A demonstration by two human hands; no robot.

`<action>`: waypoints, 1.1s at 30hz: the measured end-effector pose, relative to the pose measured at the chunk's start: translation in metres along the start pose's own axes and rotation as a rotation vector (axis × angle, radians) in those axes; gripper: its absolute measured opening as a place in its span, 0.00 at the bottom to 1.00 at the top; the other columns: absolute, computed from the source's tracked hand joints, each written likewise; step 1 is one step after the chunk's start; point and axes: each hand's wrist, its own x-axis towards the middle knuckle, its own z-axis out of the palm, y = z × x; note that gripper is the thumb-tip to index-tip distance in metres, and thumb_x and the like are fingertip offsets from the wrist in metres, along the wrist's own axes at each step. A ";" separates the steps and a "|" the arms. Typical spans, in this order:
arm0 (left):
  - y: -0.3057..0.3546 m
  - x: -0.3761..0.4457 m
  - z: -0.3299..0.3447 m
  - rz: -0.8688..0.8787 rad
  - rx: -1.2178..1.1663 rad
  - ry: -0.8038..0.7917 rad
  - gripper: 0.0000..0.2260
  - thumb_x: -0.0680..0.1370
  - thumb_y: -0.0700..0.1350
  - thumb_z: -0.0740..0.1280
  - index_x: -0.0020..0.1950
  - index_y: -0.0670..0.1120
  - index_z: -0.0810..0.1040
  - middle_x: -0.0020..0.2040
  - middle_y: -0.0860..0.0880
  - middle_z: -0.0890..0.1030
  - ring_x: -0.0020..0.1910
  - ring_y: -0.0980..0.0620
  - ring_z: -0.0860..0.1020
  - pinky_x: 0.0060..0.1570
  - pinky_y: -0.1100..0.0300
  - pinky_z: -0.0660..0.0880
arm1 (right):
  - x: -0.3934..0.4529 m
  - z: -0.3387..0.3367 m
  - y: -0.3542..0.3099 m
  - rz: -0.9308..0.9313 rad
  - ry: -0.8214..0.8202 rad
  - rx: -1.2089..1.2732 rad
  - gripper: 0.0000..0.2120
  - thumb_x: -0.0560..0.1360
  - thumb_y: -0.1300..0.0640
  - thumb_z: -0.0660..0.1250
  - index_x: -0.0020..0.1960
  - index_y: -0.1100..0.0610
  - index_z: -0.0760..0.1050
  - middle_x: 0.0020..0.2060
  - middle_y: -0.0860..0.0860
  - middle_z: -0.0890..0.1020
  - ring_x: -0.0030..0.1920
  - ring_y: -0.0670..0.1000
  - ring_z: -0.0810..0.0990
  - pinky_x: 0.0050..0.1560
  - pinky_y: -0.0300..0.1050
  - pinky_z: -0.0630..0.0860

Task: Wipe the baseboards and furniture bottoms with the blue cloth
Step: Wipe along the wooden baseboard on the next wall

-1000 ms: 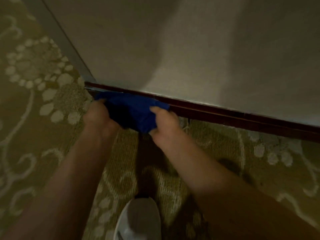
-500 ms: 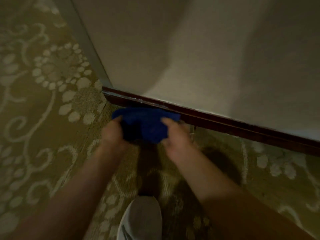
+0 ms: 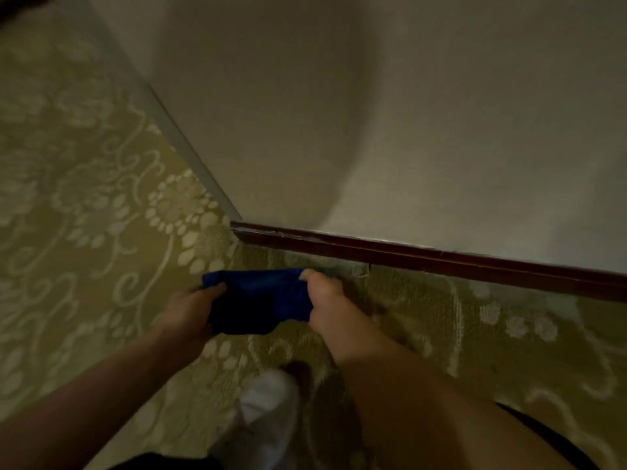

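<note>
Blue microfibre, bunched and stretched between our two hands, is what we hold just above the patterned carpet: the blue cloth hangs low at the middle of the view, its long axis running from nine to three o'clock. Our left hand is closed on its left edge, fingers curled around the fabric, and our right hand pinches the right edge with the thumb on top; neither hand is free. The dark red baseboard lies beyond the cloth, toward twelve and one o'clock, running from the wall corner near eleven o'clock out to three o'clock along the foot of the pale wall. Cloth and baseboard are apart, with a strip of carpet between them. We judge the right hand the nearer to the wood, since the board slants down toward that side. The coming stroke, as we read it, turns on carrying the cloth forward toward twelve o'clock until it meets the board, then sliding along the board's length. A white shoe stands at six o'clock, behind the hands.
</note>
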 end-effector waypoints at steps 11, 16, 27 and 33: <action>0.024 0.126 0.017 0.159 -0.015 0.052 0.15 0.79 0.49 0.66 0.62 0.44 0.76 0.55 0.45 0.81 0.52 0.44 0.81 0.54 0.49 0.79 | 0.074 0.049 0.035 -0.072 -0.054 0.356 0.21 0.77 0.63 0.66 0.68 0.57 0.67 0.54 0.56 0.78 0.55 0.57 0.79 0.59 0.57 0.78; 0.023 0.169 0.046 0.160 -0.115 0.039 0.05 0.79 0.45 0.64 0.54 0.46 0.76 0.49 0.45 0.81 0.48 0.45 0.82 0.45 0.51 0.81 | 0.097 0.063 0.031 -0.074 -0.025 0.482 0.21 0.77 0.62 0.65 0.69 0.57 0.70 0.60 0.58 0.79 0.56 0.57 0.80 0.44 0.46 0.80; 0.017 0.151 0.067 0.016 -0.125 -0.038 0.10 0.77 0.47 0.67 0.56 0.44 0.77 0.51 0.42 0.82 0.46 0.43 0.82 0.42 0.46 0.83 | 0.102 0.037 0.009 -0.183 0.189 0.434 0.17 0.77 0.60 0.66 0.65 0.60 0.73 0.55 0.58 0.81 0.45 0.52 0.82 0.33 0.41 0.80; 0.034 0.167 0.045 0.027 -0.247 0.128 0.10 0.80 0.43 0.63 0.60 0.42 0.75 0.50 0.44 0.81 0.41 0.48 0.81 0.32 0.59 0.78 | 0.096 0.069 0.028 -0.139 -0.044 0.409 0.22 0.76 0.63 0.66 0.69 0.57 0.70 0.59 0.57 0.80 0.57 0.56 0.81 0.55 0.50 0.80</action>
